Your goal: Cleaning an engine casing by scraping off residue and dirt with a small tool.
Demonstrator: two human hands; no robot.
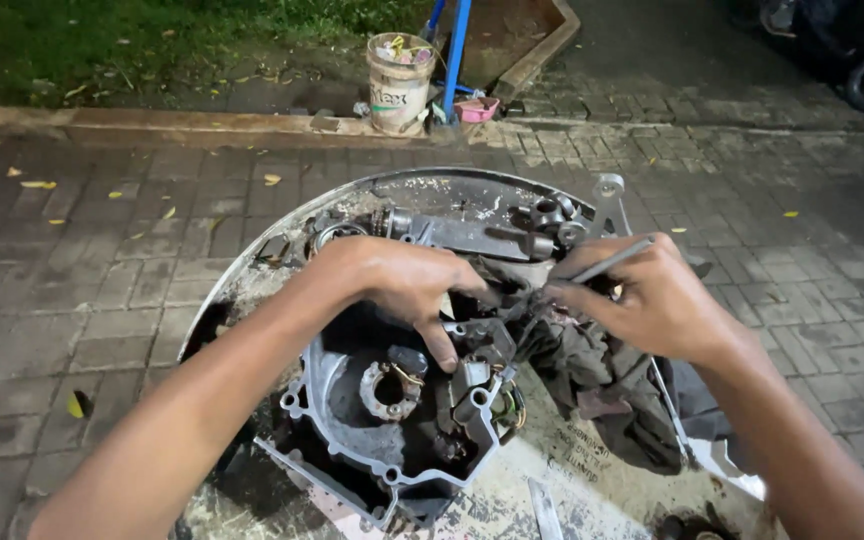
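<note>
Both forearms are reaching in from six o'clock over a round metal tray (252, 275). Left hand (397, 285) is pressing down on an open engine casing (392, 410), fingers curled, index tip touching the parts inside. Right hand (657, 300) at three o'clock is pinching a thin metal tool (607, 260) and bunching a dirty grey rag (602, 385) against the casing's edge. Loose engine parts (492, 232) are crowding twelve o'clock; farther out, a pale bucket (399, 85) is standing beside a blue pole (455, 55)
</note>
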